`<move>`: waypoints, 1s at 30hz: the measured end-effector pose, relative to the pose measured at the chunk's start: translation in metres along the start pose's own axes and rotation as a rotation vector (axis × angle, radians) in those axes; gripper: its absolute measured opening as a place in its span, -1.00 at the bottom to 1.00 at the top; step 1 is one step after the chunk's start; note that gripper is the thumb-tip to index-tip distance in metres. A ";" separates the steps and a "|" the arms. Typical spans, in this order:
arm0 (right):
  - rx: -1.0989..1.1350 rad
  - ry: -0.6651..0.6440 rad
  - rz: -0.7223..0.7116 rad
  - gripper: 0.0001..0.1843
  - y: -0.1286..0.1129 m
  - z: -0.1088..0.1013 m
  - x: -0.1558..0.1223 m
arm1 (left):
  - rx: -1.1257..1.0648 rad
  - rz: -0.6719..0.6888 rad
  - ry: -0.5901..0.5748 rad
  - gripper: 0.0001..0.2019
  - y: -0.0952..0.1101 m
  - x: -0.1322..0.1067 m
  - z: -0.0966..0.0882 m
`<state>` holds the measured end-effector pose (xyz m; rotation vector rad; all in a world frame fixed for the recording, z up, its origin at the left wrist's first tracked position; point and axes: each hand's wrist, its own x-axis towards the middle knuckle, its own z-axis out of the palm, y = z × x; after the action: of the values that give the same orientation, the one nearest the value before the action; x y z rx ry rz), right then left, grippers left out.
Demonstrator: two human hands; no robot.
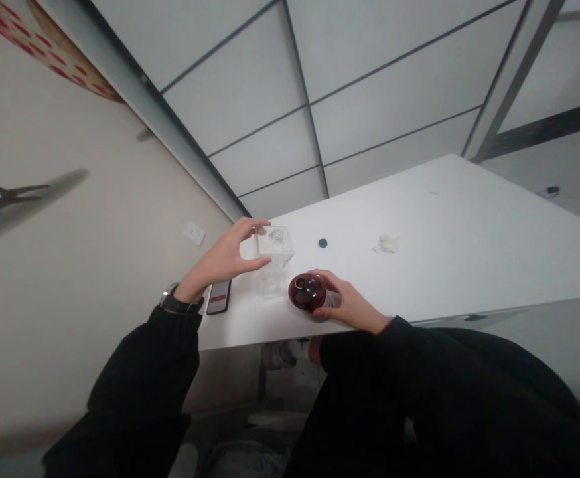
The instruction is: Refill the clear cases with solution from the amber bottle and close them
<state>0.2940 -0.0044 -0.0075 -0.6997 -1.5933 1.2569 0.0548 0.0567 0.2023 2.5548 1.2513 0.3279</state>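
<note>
Here, left hand, grip open around clear glass vessel, right hand gripping dark red bottle

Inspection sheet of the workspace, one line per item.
Surface: white table.
Work items: clear square glass container; dark red round bottle.
Clutter: black phone, small black disc, crumpled tissue.
Hands: left hand spread around the container, wristwatch on that wrist; right hand gripping the bottle.
Cables: nothing seen.
Surroundings: beige wall, white wall plate, panelled ceiling.
</note>
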 end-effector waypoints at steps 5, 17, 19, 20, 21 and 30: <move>-0.002 0.008 0.030 -0.19 -0.001 0.000 0.000 | -0.104 -0.063 0.018 -0.37 -0.033 0.025 0.047; -0.167 0.004 0.053 -0.02 0.001 0.003 -0.001 | -0.123 -0.098 -0.132 -0.37 -0.066 0.040 0.108; -0.175 0.010 0.066 -0.05 0.000 0.004 -0.002 | -0.119 -0.101 -0.109 -0.27 -0.068 0.033 0.104; -0.168 0.018 0.073 -0.06 0.000 0.004 -0.002 | -0.124 -0.108 -0.085 -0.19 -0.070 0.027 0.101; -0.155 0.029 0.078 -0.06 0.000 0.004 -0.003 | -0.134 -0.120 -0.056 -0.09 -0.073 0.019 0.098; -0.206 0.194 0.053 -0.13 0.006 0.005 -0.018 | -0.368 -0.329 0.196 -0.12 -0.089 -0.077 0.135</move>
<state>0.2958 -0.0203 -0.0196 -0.9697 -1.5642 1.0367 -0.0128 0.0278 0.0395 2.0101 1.4921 0.6771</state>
